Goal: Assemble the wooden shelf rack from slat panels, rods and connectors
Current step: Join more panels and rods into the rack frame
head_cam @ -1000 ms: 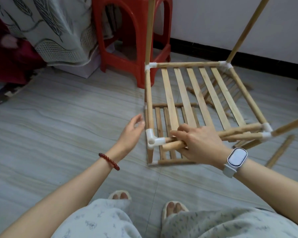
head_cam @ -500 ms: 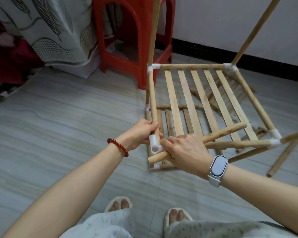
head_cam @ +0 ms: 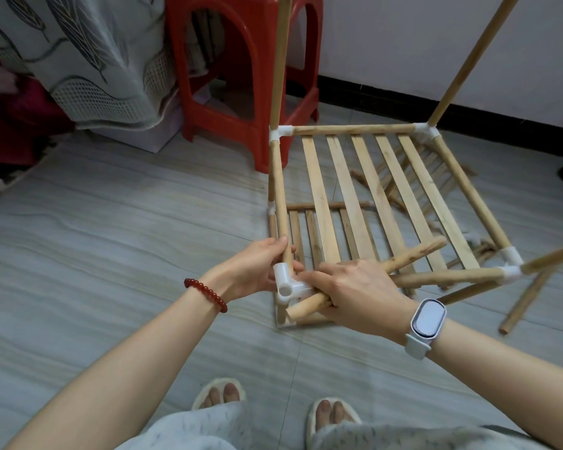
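Here, a grey tiled floor [head_cam: 95,238] is filling most of the view, meeting a white wall [head_cam: 387,43] with a dark skirting strip at twelve to two o'clock. A red plastic stool [head_cam: 241,92] is standing at eleven o'clock, beside a leaf-patterned cloth [head_cam: 88,53] hanging at ten o'clock.

A partly built wooden shelf rack [head_cam: 371,196] is sitting on the floor at one o'clock, its slat panel [head_cam: 348,203] raised at a tilt above a second panel lying on the floor. Upright rods are rising out of frame from its two far corners.

At the centre, the left hand [head_cam: 257,271] is gripping the rack's near-left side rod, fingers curled round it just above a white corner connector [head_cam: 288,282]. The right hand [head_cam: 355,293], at three o'clock from that connector, is holding a loose rod [head_cam: 413,254] with curled fingers; the rod's near end is lying just below the connector, its far end pointing toward two o'clock. A red bead bracelet [head_cam: 207,293] is circling the left wrist, a white smartwatch [head_cam: 428,319] the right. More loose rods are lying on the floor at three o'clock.
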The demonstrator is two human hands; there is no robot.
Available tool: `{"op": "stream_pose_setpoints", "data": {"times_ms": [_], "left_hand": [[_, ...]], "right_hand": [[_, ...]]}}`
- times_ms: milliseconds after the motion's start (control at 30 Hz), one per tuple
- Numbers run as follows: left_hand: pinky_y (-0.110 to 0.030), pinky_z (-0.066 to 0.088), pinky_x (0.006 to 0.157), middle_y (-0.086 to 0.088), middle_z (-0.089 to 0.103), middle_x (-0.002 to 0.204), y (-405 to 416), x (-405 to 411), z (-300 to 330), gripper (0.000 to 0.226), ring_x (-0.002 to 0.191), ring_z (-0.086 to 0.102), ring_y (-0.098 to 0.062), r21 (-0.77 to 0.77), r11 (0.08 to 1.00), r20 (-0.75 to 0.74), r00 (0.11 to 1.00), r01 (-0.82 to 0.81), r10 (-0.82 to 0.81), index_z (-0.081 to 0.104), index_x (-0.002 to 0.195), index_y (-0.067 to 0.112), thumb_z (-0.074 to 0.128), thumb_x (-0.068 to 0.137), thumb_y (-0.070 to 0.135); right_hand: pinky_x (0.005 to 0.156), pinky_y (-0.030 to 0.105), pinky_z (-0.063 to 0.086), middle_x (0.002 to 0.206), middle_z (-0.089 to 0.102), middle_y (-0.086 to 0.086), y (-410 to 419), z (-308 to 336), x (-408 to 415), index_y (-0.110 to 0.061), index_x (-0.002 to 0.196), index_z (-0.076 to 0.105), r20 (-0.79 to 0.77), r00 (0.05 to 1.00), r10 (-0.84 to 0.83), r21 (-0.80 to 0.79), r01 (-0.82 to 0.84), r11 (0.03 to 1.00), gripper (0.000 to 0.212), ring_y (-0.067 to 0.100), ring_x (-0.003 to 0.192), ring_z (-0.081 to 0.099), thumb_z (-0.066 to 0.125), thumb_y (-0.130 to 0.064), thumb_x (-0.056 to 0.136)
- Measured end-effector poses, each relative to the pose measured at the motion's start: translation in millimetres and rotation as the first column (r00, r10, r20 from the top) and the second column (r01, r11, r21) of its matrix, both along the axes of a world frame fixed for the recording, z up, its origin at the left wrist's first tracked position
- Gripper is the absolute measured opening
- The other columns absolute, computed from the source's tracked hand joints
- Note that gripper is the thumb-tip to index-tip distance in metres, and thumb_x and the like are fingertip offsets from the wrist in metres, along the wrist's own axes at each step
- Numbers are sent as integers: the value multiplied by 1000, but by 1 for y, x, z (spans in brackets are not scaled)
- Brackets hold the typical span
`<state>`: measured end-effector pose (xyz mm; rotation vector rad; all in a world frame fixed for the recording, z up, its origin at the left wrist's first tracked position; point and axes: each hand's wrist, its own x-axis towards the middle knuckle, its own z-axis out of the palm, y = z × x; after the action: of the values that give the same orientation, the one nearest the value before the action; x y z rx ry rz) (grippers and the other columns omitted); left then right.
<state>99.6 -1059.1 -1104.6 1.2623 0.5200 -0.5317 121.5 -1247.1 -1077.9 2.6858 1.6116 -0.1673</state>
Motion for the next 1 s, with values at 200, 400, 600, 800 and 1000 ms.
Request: {"op": "stream_pose_setpoints", "data": {"times_ms": [200,400,600,800,1000], "left_hand": [[-40,42,103,-7,70,103,3,-12,-7,45,102,63,-23,299,922,-30,969,245,-247,67,103,14,44,94,52],[-39,46,97,-7,68,92,-6,-12,-2,29,90,63,-21,212,955,-48,978,209,-203,65,96,15,48,96,39],[-28,51,84,3,68,86,-21,-18,-4,23,85,65,-12,590,771,138,912,239,-387,61,89,17,50,96,36],[-52,7,115,-1,26,152,-46,13,-6,61,144,12,-24,989,0,55,358,-151,-932,31,145,27,45,92,53],[-42,22,113,3,57,113,-76,48,-1,39,112,52,-19,935,-267,-237,149,-232,-960,53,120,29,32,97,52]], "right_hand": [[53,26,31,112,52,-8,-12,4,-2,-31,127,49,-3,1000,-17,20,17,1000,51,16,70,59,43,-60,86],[54,26,31,97,58,-9,-11,3,6,-30,120,52,57,997,53,-38,-51,998,28,15,78,58,42,-32,94],[74,28,42,98,60,-11,-51,14,23,-30,117,56,8,984,179,-161,-175,971,26,12,84,51,45,-30,93],[95,35,28,141,38,-10,-103,35,36,-42,129,48,96,989,117,-393,-70,917,34,14,113,44,45,-34,96],[78,39,54,81,67,3,-155,39,8,-11,97,71,391,909,-143,248,46,968,16,24,72,63,67,-18,83]]}}
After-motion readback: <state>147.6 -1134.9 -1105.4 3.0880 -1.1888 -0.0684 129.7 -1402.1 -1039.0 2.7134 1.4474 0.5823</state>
